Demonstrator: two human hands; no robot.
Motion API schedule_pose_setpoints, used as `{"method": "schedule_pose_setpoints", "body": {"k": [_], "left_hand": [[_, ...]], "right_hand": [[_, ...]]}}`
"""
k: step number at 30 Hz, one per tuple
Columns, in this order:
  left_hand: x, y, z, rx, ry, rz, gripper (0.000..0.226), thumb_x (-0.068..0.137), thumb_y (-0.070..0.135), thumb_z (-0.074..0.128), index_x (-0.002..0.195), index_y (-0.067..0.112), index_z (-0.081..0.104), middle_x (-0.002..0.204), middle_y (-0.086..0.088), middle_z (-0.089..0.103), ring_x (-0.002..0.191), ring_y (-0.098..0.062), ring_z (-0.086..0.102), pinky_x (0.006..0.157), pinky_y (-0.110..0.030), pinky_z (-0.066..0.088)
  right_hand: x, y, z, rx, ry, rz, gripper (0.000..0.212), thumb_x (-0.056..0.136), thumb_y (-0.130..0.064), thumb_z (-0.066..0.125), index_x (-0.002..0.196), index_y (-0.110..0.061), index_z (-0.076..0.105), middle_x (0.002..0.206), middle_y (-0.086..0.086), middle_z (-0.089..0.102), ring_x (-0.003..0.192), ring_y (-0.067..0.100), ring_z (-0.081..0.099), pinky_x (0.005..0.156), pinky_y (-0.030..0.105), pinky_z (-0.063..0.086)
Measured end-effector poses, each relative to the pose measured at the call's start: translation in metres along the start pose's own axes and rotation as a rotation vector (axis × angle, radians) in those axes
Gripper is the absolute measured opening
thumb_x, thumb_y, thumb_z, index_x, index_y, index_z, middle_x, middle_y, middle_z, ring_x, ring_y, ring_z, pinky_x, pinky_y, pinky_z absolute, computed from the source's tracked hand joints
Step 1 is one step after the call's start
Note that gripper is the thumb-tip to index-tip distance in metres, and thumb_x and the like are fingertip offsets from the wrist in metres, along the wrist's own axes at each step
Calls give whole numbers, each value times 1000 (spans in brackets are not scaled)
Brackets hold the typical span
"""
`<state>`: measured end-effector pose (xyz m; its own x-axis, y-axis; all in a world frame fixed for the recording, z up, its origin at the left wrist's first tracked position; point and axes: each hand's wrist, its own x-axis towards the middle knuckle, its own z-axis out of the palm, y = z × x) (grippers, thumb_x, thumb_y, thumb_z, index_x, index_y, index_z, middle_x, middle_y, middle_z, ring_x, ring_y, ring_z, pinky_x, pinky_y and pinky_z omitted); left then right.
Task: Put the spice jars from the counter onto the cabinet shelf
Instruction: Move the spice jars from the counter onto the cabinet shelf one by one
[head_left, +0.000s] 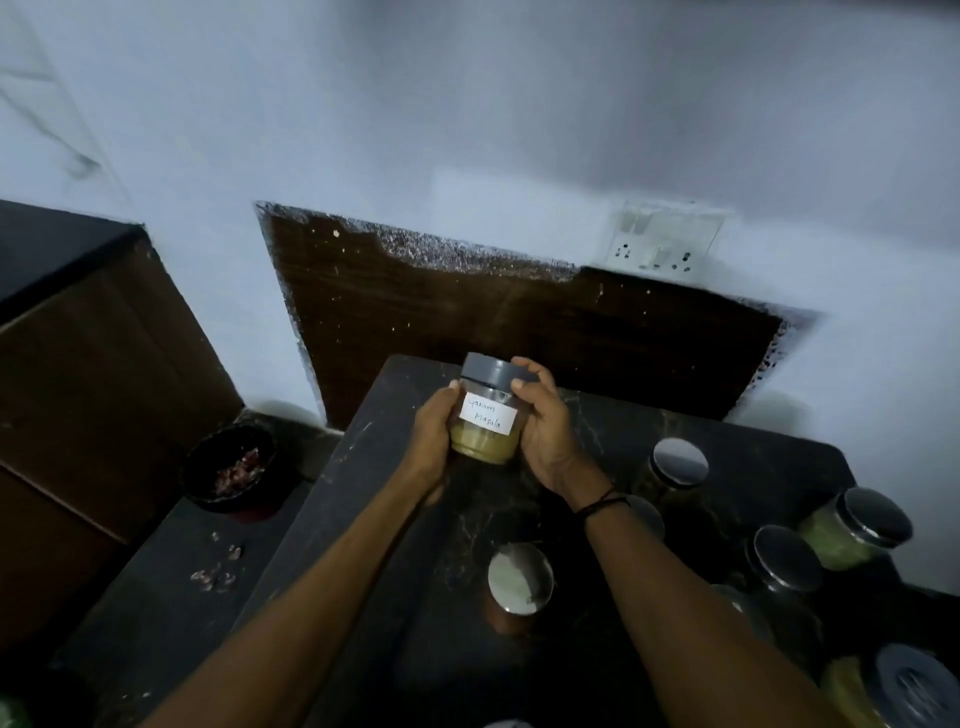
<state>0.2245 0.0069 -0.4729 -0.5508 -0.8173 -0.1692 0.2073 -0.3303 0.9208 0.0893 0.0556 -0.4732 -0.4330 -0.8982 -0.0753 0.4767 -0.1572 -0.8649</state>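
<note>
Two bare hands close around one clear round plastic jar (487, 415) with a grey ribbed lid, yellow-green powder and a white paper label handwritten "Garam Masala", held tilted at frame centre above the dark marbled stone counter (395, 519). The left hand (434, 431) cups its side, while the right hand (545, 431) wraps the other side, fingers curled over the lid. Several shiny-lidded jars (680, 462), seemingly glass, stand lower right.

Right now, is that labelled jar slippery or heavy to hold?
Probably light: the jar looks well under half full of yellowish powder. Its clear wall seems smooth, so maybe slippery; the left hand and right hand both clasp it. Dropped, it might crack.
</note>
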Motion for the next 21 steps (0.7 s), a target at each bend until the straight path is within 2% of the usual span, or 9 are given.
{"method": "schedule_pose_setpoints", "body": {"k": [2,5,7,9,12,14,17,21], "left_hand": [[10,32,15,6,-24,59,49,102,36,39,127,-3,55,115,-32,61,101,-37,58,84,-45,49],[25,89,42,5,-85,165,52,103,34,37,129,-8,52,118,-37,58,101,-38,57,87,-46,47],[31,128,61,-5,-140,253,52,103,34,34,129,-6,54,118,-34,61,101,-35,61,86,-44,50],[34,167,79,-21,-205,337,50,103,37,33,128,0,57,115,-25,66,100,-32,64,83,-41,54],[33,219,102,-6,-257,465,44,102,42,33,120,16,64,110,-13,71,97,-25,68,77,-40,58],[31,253,117,-10,-281,537,41,100,45,35,113,24,67,107,-7,73,94,-19,70,72,-34,57],[27,290,135,-26,-307,613,40,99,45,38,111,25,70,108,-8,74,94,-20,71,68,-33,58],[26,317,152,-55,-314,665,44,102,42,34,124,18,64,113,-13,73,100,-25,71,70,-34,58]], "right_hand": [[10,-32,12,-54,-22,-59,47,75,-25,65,121,-18,53,98,1,70,82,16,71,67,29,56],[25,-92,36,-92,-42,-203,40,77,-21,63,116,-21,56,95,-5,72,84,13,70,70,28,55],[30,-138,58,-131,-67,-295,38,75,-23,66,113,-24,57,95,-6,71,86,12,69,74,29,54],[30,-183,80,-204,-96,-367,40,72,-34,69,110,-29,58,100,-6,70,92,13,67,79,32,52],[29,-237,107,-283,-127,-455,41,74,-41,66,113,-32,56,116,-2,65,104,19,62,85,38,49],[27,-270,124,-301,-155,-505,44,76,-43,64,116,-31,54,121,1,63,107,21,61,86,40,50],[25,-306,145,-292,-163,-572,50,75,-43,67,120,-27,53,116,0,66,103,19,64,86,43,51],[24,-334,162,-264,-152,-622,54,75,-43,70,122,-23,52,123,7,65,112,29,64,94,52,53]]}}
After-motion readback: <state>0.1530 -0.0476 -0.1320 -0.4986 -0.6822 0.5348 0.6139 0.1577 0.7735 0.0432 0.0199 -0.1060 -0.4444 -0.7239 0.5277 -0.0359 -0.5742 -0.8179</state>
